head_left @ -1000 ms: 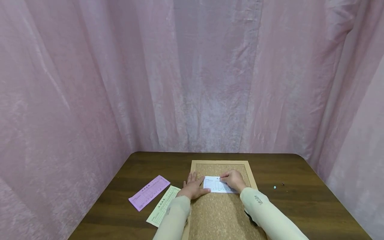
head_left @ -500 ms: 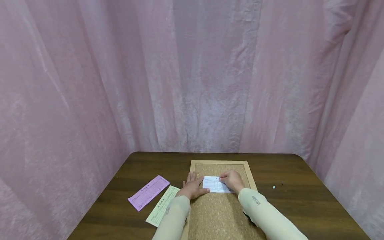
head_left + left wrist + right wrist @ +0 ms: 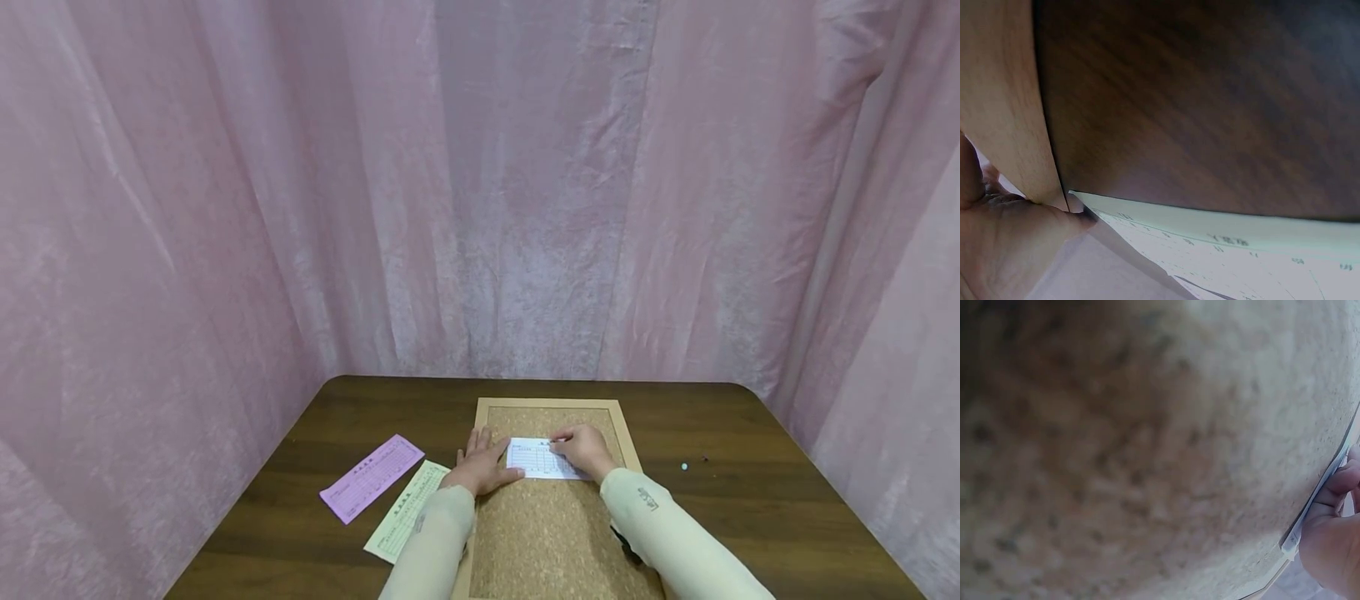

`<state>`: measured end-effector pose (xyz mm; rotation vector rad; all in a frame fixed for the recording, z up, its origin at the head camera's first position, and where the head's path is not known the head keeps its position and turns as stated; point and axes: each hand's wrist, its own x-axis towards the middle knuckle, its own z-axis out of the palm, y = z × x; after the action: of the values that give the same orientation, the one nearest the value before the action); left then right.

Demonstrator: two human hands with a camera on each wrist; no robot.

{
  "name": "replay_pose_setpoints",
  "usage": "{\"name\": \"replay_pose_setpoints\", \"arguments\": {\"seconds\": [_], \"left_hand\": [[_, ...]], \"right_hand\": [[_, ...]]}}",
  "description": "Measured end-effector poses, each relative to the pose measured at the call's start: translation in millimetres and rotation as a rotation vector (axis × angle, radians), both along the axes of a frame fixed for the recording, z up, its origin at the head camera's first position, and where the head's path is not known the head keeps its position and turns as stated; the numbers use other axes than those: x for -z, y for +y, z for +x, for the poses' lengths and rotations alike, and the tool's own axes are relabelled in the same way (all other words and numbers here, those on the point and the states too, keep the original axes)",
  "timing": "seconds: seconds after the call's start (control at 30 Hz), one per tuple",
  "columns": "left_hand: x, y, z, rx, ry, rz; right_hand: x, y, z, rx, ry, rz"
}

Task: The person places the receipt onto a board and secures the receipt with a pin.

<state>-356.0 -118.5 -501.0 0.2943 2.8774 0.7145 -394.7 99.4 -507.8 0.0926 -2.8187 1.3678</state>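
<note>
A white printed slip (image 3: pixel 531 458) lies crosswise on the upper part of a wood-framed corkboard (image 3: pixel 543 533). My left hand (image 3: pixel 480 471) lies spread over the board's left frame, its thumb and index finger at the slip's left end. At the slip's top middle, the curled thumb and fingers of my right hand (image 3: pixel 588 452) pinch a tiny dark thing, apparently a thumbtack, mostly covered by the fingertips. The right part of the slip is hidden under this hand. In the right wrist view, the slip's edge (image 3: pixel 1291 540) runs along the bent fingers (image 3: pixel 1335 494).
Left of the board, a pale green slip (image 3: pixel 405 512) and a purple slip (image 3: pixel 372 477) lie slanted on the dark wooden table (image 3: pixel 750 533). To the right sit a tiny light-blue piece (image 3: pixel 684 467) and a small dark piece (image 3: pixel 704 458). Pink curtains (image 3: pixel 525 208) hang behind.
Both hands keep nearly the same places on the slip. The right fingers shift very slightly at its top edge, and the head view moves a little.
</note>
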Motion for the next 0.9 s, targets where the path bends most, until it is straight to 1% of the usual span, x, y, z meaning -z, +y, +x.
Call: {"name": "replay_pose_setpoints", "arguments": {"seconds": [0.17, 0.43, 0.6, 0.9], "left_hand": [[-3.7, 0.7, 1.2, -0.003, -0.006, -0.01], [-8.0, 1.8, 5.0, -0.009, -0.016, 0.0], [-6.1, 1.4, 3.6, -0.009, -0.015, -0.009], [-1.1, 0.8, 0.8, -0.005, -0.011, -0.006]], "right_hand": [[3.1, 0.7, -3.0, 0.006, -0.028, -0.073], [3.4, 1.1, -3.6, 0.014, -0.044, -0.111], [3.1, 0.0, -4.9, 0.024, -0.07, -0.125], [3.6, -1.0, -7.1, 0.041, -0.097, -0.102]]}}
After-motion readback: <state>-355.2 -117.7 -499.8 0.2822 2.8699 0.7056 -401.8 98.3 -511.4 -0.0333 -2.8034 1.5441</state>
